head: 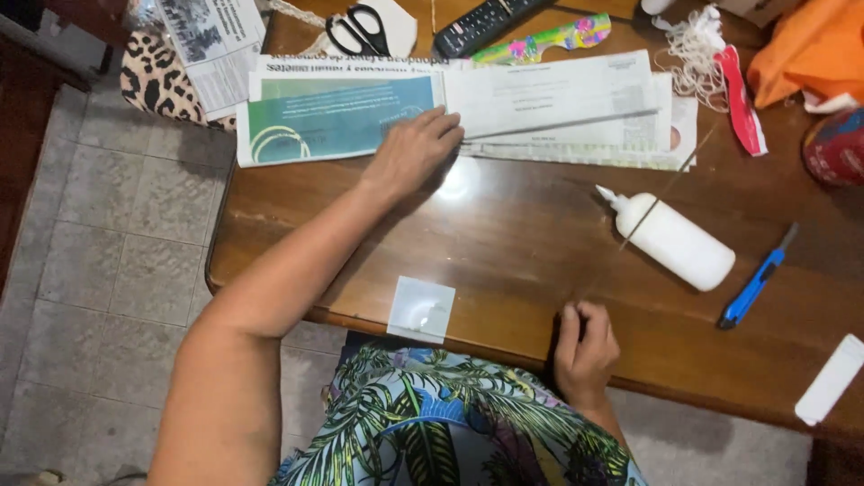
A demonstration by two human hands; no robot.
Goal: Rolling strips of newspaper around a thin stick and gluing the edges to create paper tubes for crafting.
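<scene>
My left hand (412, 149) reaches across the brown wooden table (513, 243) and rests, fingers apart, on the near edge of a spread of newspaper sheets (468, 108). My right hand (585, 346) is at the table's near edge, fingers pinched on the lower end of a long thin wooden stick (666, 189). The stick runs up and to the right, crossing over a white glue bottle (670, 238) that lies on its side.
A blue utility knife (754, 279) lies right of the bottle. Black scissors (358, 29), a remote control (477, 25) and a colourful strip (549, 38) lie at the back. A white square card (421, 309) overhangs the near edge. Orange fabric (810, 45) and white string (697, 54) are at the far right.
</scene>
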